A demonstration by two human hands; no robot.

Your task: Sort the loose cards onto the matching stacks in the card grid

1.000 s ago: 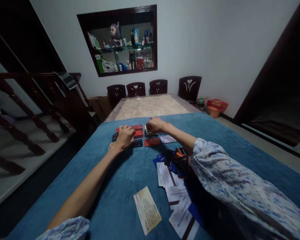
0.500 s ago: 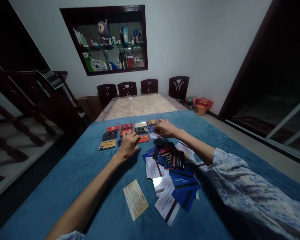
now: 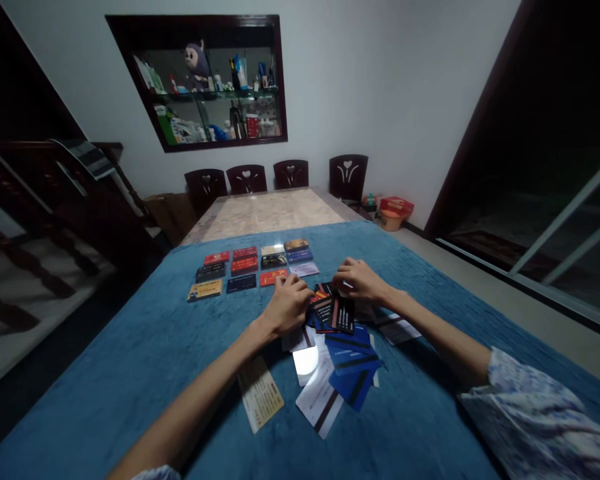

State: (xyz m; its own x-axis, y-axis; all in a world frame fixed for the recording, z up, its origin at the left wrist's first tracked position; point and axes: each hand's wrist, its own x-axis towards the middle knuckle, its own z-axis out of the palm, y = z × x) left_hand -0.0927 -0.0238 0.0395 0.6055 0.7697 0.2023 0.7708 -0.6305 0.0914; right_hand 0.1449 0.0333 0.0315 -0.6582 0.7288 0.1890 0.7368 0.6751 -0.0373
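Note:
My left hand [image 3: 287,305] lies over the left edge of a loose pile of cards, its fingers curled and their tips mostly hidden. At the top of the same pile, my right hand [image 3: 361,281] has its fingers bent together on a pale card [image 3: 347,285], of which only a sliver shows. The pile holds black cards [image 3: 343,313], blue cards [image 3: 353,363] and white cards [image 3: 320,397] with dark stripes. A cream card [image 3: 261,395] lies apart, below my left forearm. Beyond the hands, cards stand sorted in rows, among them a yellow card [image 3: 205,291] and a dark blue card [image 3: 241,283].
A blue cloth [image 3: 145,373] covers the near part of the table; its pale patterned top [image 3: 275,212] shows beyond. Several dark chairs [image 3: 247,179] stand at the far end. A wall cabinet [image 3: 284,87] holds bottles and a plush toy [image 3: 197,63].
Both hands have come back from the card rows to the loose pile, and the rows' right-hand cards are uncovered. The whole view has shifted slightly.

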